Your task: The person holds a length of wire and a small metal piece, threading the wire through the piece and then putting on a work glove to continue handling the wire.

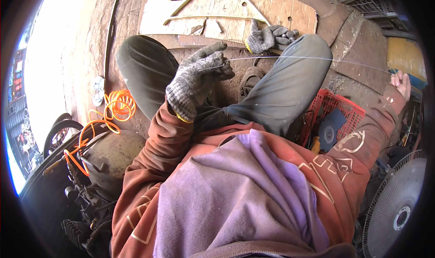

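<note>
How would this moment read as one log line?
left hand: gloved, holding thin strand; right hand: bare, holding strand; strand: spans between hands; gray glove: by right knee

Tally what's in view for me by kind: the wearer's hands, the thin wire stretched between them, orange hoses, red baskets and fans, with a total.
Hands: 2 (gloved left hand, bare right hand)
Thin wire: 1
Orange hose: 1
Red basket: 1
Fan: 1
Total: 6

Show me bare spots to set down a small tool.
Bare: the cardboard between the thin strips, and the floor between the black cable and cardboard. Crowded: the cardboard's lower edge, with a grey glove; beside the tank, with orange hose; the right knee, with wire crossing in view.
</note>
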`<state>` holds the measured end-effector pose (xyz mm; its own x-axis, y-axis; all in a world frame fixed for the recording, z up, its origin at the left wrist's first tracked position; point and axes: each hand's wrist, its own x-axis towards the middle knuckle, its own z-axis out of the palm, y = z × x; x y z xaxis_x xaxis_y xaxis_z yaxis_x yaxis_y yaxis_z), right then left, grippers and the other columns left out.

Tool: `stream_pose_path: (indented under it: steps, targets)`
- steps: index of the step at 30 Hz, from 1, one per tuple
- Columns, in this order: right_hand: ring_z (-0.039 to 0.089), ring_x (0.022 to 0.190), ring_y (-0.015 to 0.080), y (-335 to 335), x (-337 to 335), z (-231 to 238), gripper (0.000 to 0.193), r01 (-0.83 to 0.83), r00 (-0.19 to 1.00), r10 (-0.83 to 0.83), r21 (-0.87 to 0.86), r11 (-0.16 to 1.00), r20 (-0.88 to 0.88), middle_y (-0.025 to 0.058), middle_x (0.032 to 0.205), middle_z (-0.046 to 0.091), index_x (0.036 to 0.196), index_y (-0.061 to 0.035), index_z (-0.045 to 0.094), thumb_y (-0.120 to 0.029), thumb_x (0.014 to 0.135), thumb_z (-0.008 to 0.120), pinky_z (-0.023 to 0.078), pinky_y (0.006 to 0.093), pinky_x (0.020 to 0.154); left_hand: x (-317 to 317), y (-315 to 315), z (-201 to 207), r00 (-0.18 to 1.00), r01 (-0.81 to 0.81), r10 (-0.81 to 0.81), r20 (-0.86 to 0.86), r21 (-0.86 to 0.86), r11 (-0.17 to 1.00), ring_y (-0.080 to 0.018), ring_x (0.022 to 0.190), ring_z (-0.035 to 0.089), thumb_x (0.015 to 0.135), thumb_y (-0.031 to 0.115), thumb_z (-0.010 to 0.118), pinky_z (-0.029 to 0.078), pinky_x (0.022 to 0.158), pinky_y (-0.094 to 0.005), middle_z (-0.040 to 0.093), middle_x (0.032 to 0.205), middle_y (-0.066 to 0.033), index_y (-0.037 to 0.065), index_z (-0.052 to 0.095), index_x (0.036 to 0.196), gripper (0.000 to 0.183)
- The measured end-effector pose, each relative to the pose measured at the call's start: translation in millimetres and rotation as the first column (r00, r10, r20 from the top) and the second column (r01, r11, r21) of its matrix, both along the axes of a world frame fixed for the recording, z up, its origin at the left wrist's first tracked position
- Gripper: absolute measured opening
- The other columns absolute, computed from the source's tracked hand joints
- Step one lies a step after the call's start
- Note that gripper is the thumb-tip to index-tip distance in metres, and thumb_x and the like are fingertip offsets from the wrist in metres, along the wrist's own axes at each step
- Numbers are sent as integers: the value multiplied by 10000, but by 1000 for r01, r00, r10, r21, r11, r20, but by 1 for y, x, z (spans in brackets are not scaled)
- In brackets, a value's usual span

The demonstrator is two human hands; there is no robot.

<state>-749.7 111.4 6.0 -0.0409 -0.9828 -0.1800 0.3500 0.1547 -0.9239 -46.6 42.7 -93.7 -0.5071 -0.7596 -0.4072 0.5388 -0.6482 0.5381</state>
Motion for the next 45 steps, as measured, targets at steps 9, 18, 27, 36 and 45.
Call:
stream_pose_path:
  steps: [9,18,27,36,45]
  targets:
    - [424,713,202,14,-21,-9,265,-77,993,77,-13,997,90,82,746,467,914,-34,503,-238,1039,388,393,312,648,-1,0,1,1000,-14,14,27,31,999,-242,804,633,898,64,639,514,810,-426,640,869,-98,-55,480,1303,452]
    - [453,684,195,29,-47,-21,285,81,997,-78,-144,986,26,114,922,507,903,-2,555,-166,1046,371,409,351,610,-1,3,5,1000,-21,21,13,30,999,-242,811,634,880,52,650,518,805,-410,629,888,-90,-57,471,1315,482]
    - [460,714,205,34,-51,-29,293,52,994,-45,-73,996,102,115,923,497,913,3,559,-182,1047,376,411,357,644,-3,4,5,999,-21,19,41,31,999,-213,807,644,875,51,654,530,806,-396,647,884,-82,-62,491,1305,474]
    - [486,680,213,31,-11,-35,152,154,984,-136,-170,973,115,146,924,528,989,-2,573,-104,1004,461,430,354,602,-4,4,5,998,-10,9,66,16,1000,-226,807,648,867,67,673,532,802,-391,653,900,-108,-90,441,1335,545]
    - [544,624,91,-21,407,-52,128,-76,794,-29,-146,986,-608,3,760,599,1055,-44,619,-45,931,587,415,233,524,-17,13,23,960,-2,16,279,-51,999,-218,879,655,843,66,674,535,847,-358,653,983,-123,-73,465,1342,559]
